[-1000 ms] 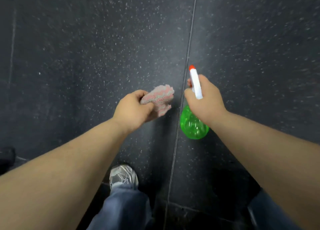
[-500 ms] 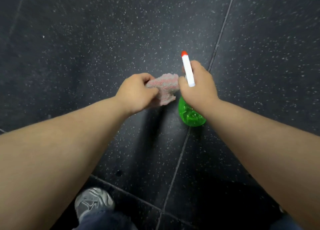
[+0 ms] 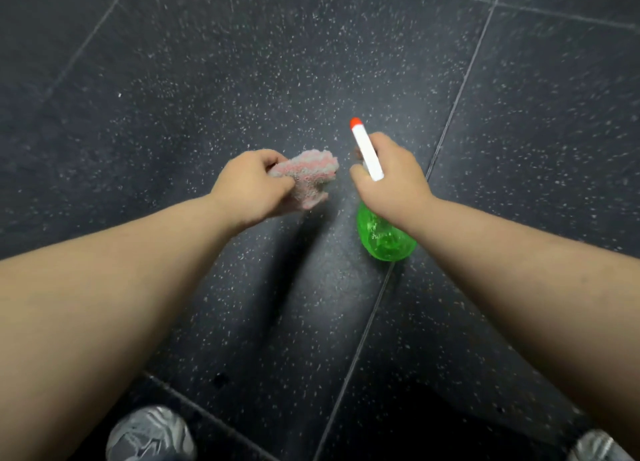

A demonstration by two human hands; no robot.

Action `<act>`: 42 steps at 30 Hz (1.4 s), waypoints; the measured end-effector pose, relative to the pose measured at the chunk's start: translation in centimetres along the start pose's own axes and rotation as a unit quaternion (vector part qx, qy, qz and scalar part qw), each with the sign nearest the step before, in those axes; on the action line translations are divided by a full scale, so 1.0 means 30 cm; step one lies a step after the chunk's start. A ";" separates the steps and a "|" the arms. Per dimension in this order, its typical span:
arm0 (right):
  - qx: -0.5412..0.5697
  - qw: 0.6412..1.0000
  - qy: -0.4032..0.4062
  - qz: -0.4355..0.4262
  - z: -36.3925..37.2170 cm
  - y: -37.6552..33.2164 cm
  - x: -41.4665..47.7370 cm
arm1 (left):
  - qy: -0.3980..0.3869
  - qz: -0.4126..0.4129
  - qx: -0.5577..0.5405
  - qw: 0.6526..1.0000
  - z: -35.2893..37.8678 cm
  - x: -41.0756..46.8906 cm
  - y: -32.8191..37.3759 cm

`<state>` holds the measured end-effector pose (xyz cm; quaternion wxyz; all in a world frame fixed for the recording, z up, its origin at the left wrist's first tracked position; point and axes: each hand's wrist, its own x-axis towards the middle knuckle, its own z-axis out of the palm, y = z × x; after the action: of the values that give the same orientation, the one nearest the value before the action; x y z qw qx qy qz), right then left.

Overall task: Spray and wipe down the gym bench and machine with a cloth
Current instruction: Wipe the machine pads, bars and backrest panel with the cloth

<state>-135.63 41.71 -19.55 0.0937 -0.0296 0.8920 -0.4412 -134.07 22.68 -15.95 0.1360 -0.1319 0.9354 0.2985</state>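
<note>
Cloth (image 3: 304,176) in left hand (image 3: 247,190), spray bottle (image 3: 382,240) in right hand (image 3: 391,183), both over dark floor (image 3: 207,79)

Cloth: pink and grey, fluffy, bunched up. The left hand's fingers curl round its near edge with the thumb on top. Most of the cloth sticks out past the fist toward the right hand. It is just beside the right thumb with a thin gap between them, not touching.

Spray bottle: the right hand is wrapped round the neck in a firm grip. The white spray head (image 3: 367,152) sits above the knuckles, points away from the person and leans a little left. The orange tip (image 3: 354,122) is at its far end. The green body (image 3: 388,249) is see-through and hangs below the hand, on the side nearer the person. Trigger and finger on it: hidden under the hand, cannot tell.

Both hands are at about the same height near frame centre, held up off the floor, with soft shadows under them. Bare forearms come in from the lower left and lower right.

Floor: dark tiles with pale speckles and thin light seams. One seam (image 3: 450,114) runs on a diagonal from top right and passes under the bottle. Another seam crosses at lower left.

Grey shoe (image 3: 150,433) toe at the bottom edge on the left. A second grey shoe toe (image 3: 599,446) sits in the bottom right corner, mostly cut off.
</note>
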 end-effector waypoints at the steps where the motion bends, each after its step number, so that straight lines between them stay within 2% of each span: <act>1: 0.001 1.000 0.001 0.005 0.009 -0.012 -0.026 | 0.000 -0.008 -0.008 1.000 -0.014 -0.036 -0.010; 8: -0.017 0.997 -0.042 -0.070 -0.036 -0.233 -0.156 | 0.059 -0.018 -0.021 0.998 -0.211 -0.313 0.002; 15: -0.007 0.987 -0.016 -0.161 -0.218 -0.580 -0.538 | 0.145 -0.001 -0.014 0.989 -0.522 -0.891 0.095; 20: 0.001 0.967 -0.037 -0.254 -0.374 -0.913 -0.833 | 0.213 0.028 -0.014 0.977 -0.807 -1.309 0.212; 24: 0.024 0.942 -0.021 -0.334 -0.442 -1.227 -1.079 | 0.298 0.055 0.026 0.953 -1.047 -1.643 0.266; 31: 0.139 0.895 -0.015 -0.423 -0.498 -1.704 -1.458 | 0.385 0.051 0.062 0.919 -1.338 -2.164 0.230; 35: 0.200 0.847 -0.023 -0.491 -0.495 -1.942 -1.680 | 0.453 0.040 0.079 0.887 -1.461 -2.460 0.188; 37: 0.227 0.842 -0.020 -0.489 -0.509 -1.999 -1.738 | 0.451 0.028 0.090 0.888 -1.489 -2.537 0.184; 42: 0.338 0.785 -0.007 -0.519 -0.684 -2.251 -1.928 | 0.492 0.028 0.115 0.862 -1.646 -2.794 0.232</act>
<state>-84.89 24.47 54.30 -0.1397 -0.4575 0.5353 -0.6961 -67.22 12.69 54.36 -0.3363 -0.2191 0.9116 0.0885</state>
